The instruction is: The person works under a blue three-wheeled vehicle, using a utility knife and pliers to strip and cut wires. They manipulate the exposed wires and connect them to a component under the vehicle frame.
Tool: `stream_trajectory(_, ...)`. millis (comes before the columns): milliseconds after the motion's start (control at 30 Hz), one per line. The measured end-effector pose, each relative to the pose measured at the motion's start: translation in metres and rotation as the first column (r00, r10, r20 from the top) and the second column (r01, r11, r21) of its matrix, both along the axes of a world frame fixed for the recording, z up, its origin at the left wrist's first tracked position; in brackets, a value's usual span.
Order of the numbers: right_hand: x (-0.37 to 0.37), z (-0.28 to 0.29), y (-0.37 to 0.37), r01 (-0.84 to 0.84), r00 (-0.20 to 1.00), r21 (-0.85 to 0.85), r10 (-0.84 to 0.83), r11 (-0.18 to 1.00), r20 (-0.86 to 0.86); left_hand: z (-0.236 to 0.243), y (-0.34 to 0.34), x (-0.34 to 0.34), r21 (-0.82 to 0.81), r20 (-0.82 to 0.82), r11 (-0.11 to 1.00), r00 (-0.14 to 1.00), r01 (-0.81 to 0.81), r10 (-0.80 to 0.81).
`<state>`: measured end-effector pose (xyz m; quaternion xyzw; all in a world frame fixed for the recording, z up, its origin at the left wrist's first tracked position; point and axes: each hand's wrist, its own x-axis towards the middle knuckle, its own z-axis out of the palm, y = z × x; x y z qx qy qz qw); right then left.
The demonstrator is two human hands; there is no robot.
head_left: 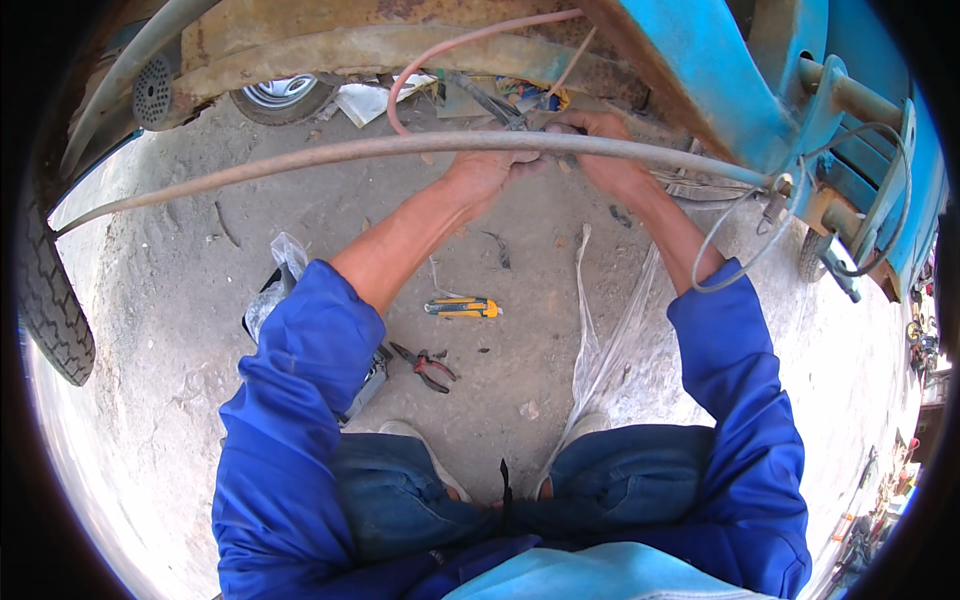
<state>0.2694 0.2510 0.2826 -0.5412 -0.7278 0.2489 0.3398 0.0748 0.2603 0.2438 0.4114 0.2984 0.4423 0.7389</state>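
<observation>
Both my arms reach forward beneath a rusty vehicle frame. My left hand [484, 176] and my right hand [607, 172] come close together behind a long curved grey-brown bar [400, 146], which hides part of them. Their fingers look closed at a bundle of dark wires [492, 100], but exactly what each pinches is hidden. A pinkish hose [440, 47] loops down beside the wires. On the ground below lie a yellow utility knife [463, 307] and pliers with red and black handles [425, 367].
Blue metalwork [700, 80] overhangs at the upper right, with a looped cable [712, 240] hanging from it. A tyre [58, 300] stands at the left. Clear plastic sheeting [600, 350] lies on the ground. A clear plastic bag [285, 262] is by my left sleeve.
</observation>
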Motion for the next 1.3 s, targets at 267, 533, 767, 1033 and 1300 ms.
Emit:
stream_trajectory(267,0.006,-0.003,0.008,0.021,1.000,-0.034,-0.020,0.999,0.018,-0.003,0.007,0.000,-0.003,-0.023,1.000,0.999,0.030,-0.030)
stream_trajectory(533,0.018,-0.017,0.017,0.017,0.998,-0.065,-0.021,0.998,-0.063,0.002,-0.003,0.009,-0.134,0.053,0.989,0.996,-0.059,0.066)
stream_trajectory(767,0.043,0.004,-0.006,-0.081,0.986,-0.014,0.082,0.997,0.143,0.002,-0.003,0.012,-0.077,0.084,0.995,0.994,-0.062,0.069)
stream_trajectory(1033,0.036,-0.004,-0.005,-0.060,0.980,0.043,0.051,0.997,0.193,0.000,-0.004,0.022,0.007,-0.067,0.987,0.984,-0.163,0.163)
stream_trajectory(1300,0.053,0.002,-0.019,-0.079,0.959,0.064,0.058,0.995,0.277,-0.013,0.001,0.025,0.054,0.024,0.991,0.993,-0.119,0.118)
